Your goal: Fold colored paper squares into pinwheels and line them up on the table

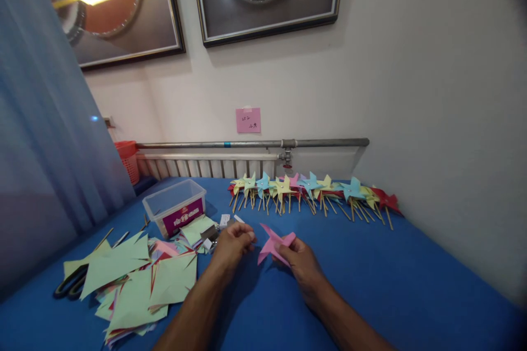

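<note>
A pink paper pinwheel with folded blades is pinched between the thumb and fingers of my right hand. No stick shows on it. Just to its left, apart from the paper, my left hand has thumb and fingertips drawn together; anything between them is too small to make out. Beside my left hand lie small boxes or packets, partly covered by the hand. Cut paper sheets, mostly pale green with slits at the corners, lie in a loose pile left of my left forearm.
Along the back of the blue table lies a row of finished pinwheels on sticks. A clear plastic tub stands behind the paper pile. Black-handled scissors lie at the left. A blue curtain hangs there too.
</note>
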`<action>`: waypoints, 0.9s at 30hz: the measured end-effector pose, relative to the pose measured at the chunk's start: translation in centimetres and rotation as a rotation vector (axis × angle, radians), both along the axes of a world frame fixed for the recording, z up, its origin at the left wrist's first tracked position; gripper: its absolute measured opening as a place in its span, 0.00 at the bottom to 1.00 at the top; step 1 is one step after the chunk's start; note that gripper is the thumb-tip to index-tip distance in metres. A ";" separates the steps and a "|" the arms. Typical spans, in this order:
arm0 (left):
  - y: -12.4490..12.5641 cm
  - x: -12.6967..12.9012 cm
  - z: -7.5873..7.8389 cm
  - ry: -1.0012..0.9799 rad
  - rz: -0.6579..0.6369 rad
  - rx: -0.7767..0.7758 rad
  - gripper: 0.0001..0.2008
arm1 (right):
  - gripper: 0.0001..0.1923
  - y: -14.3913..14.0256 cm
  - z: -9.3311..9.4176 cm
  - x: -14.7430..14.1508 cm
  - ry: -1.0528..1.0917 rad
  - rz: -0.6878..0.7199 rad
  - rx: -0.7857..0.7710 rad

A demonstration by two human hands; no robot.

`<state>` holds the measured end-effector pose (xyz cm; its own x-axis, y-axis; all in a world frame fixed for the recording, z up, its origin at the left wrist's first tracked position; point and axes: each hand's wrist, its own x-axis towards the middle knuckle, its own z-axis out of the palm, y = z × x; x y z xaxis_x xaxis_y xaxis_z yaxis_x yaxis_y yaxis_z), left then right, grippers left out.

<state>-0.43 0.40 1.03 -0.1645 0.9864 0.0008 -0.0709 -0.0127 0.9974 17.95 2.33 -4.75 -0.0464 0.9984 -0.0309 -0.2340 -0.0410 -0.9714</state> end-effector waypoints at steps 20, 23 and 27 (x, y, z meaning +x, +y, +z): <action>-0.6 -5.7 1.0 1.550 0.098 -0.243 0.16 | 0.14 -1.4 1.7 0.3 0.057 -0.021 -0.010; -0.7 -5.6 1.0 1.508 0.084 -0.278 0.17 | 0.14 -1.3 1.4 0.2 0.067 -0.022 -0.018; -0.7 -6.7 1.2 1.485 0.105 -0.319 0.19 | 0.15 -1.2 1.1 0.1 0.049 -0.003 0.012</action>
<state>-7.08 -0.29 2.18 -0.2737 0.9616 0.0193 0.9550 0.2693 0.1246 18.03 1.12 -3.65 -0.0445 0.9989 -0.0169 -0.2811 -0.0287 -0.9593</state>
